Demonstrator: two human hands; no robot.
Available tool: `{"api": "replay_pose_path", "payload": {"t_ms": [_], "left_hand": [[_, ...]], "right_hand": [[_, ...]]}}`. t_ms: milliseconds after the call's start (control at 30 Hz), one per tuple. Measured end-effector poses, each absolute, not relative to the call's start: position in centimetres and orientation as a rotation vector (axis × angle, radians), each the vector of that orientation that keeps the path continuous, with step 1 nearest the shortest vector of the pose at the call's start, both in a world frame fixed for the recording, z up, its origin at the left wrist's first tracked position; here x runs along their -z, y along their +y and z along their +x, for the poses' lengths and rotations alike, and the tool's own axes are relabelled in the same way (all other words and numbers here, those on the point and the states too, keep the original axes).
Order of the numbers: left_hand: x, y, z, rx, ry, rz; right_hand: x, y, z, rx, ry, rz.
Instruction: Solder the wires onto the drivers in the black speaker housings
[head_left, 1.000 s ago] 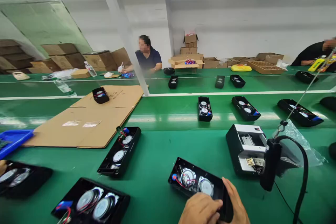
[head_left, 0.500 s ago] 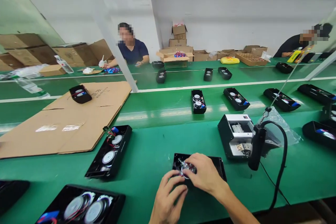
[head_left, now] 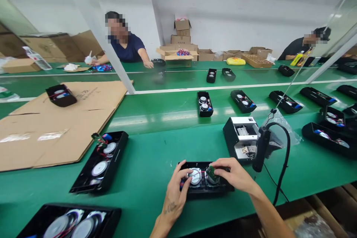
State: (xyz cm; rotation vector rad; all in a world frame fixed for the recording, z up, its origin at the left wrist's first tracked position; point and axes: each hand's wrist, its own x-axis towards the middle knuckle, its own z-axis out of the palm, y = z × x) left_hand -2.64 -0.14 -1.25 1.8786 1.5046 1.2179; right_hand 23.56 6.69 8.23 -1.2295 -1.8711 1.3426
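Note:
A black speaker housing (head_left: 206,192) lies lengthwise before me, with two round speaker drivers inside. My right hand (head_left: 230,173) pinches a small green circuit board (head_left: 211,173) over the right-hand driver. At the housing's left end, my left hand (head_left: 176,183) has its fingers apart, the tips touching around the left driver (head_left: 195,177). Thin red wire runs between the drivers near the fingers. Part of a blue piece shows beneath my left hand, which hides the rest.
More open housings stand left (head_left: 102,165) and front left (head_left: 111,215). A black-and-white machine (head_left: 241,139) and a hanging black tool (head_left: 261,148) with a cable are at right. Cardboard (head_left: 64,126) lies left. Two people sit across the bench.
My hands have moved apart, uncovering both drivers. The green board now shows in my right fingers. The view has shifted right, and the person opposite has stretched an arm toward a black housing.

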Motion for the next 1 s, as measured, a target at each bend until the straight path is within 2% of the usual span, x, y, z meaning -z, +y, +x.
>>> {"api": "replay_pose_path", "payload": {"t_ms": [100, 167, 300, 400, 533, 767, 1000], "left_hand": [[2.2, -1.5, -1.3, -1.380, 1.467, 1.943], [1.9, -2.2, -0.9, -1.358, 1.453, 2.044], [-0.9, -2.7, -1.2, -1.029, 1.486, 2.215], [-2.5, -2.5, -1.6, -0.750, 1.422, 2.390], [-2.2, -1.8, -1.8, -0.552, 1.366, 2.536], [-0.8, -1.3, -1.9, -0.565, 1.361, 2.575], [-0.7, -1.0, -2.2, -0.534, 1.323, 2.699]], "right_hand": [[-7.2, 4.5, 23.9, -1.250, -1.943, -1.227], [-6.7, 3.3, 23.7, -1.083, -2.125, -1.131], [-5.9, 1.8, 23.1, -0.693, -2.489, -1.034], [-5.5, 1.4, 22.3, -0.579, -2.653, -1.053], [-5.2, 1.4, 21.2, -0.582, -2.764, -1.081], [-6.2, 2.7, 20.5, -0.776, -2.817, -1.033], [-5.7, 2.7, 20.6, -0.810, -2.865, -1.023]]}}
